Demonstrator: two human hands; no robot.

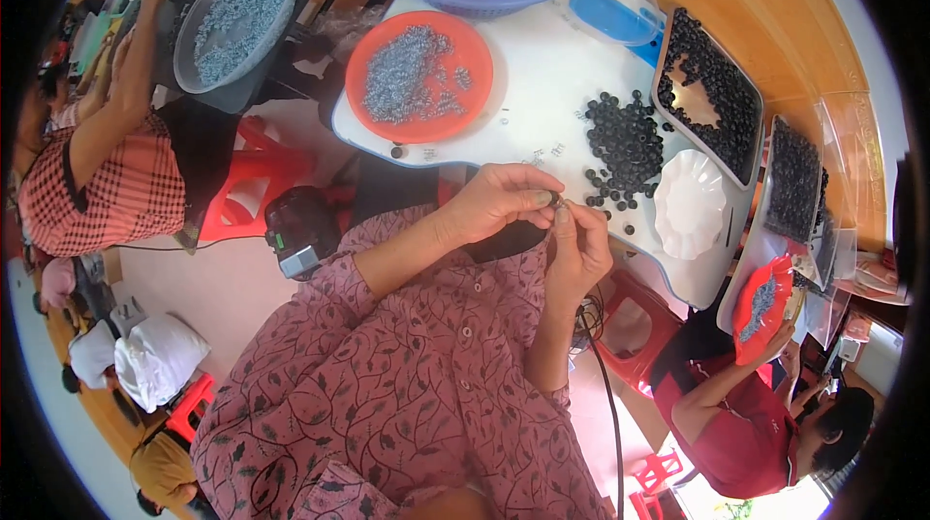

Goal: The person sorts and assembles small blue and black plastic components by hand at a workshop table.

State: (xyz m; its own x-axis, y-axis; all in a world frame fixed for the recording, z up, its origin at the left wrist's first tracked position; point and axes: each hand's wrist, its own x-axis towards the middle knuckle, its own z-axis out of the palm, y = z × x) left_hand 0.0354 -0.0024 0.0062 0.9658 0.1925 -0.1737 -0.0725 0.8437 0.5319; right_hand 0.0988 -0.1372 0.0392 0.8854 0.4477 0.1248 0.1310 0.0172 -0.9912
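Observation:
Above the table's front edge, my left hand pinches a small black round piece between thumb and fingertips. My right hand meets it there, its thumb and finger closed on a tiny metallic bit that looks like a spring, mostly hidden by the fingertips. Beyond my left hand, a round orange-red plate carries a heap of small silvery coil springs. A loose pile of black round pieces lies on the white table, beyond my right hand. A few stray springs lie near the edge.
A scalloped white dish stands at the table's right. Behind are a purple-blue basket of black pieces, a blue tray and a metal tray with more. Co-workers sit left and right. A dark cable hangs beside my right arm.

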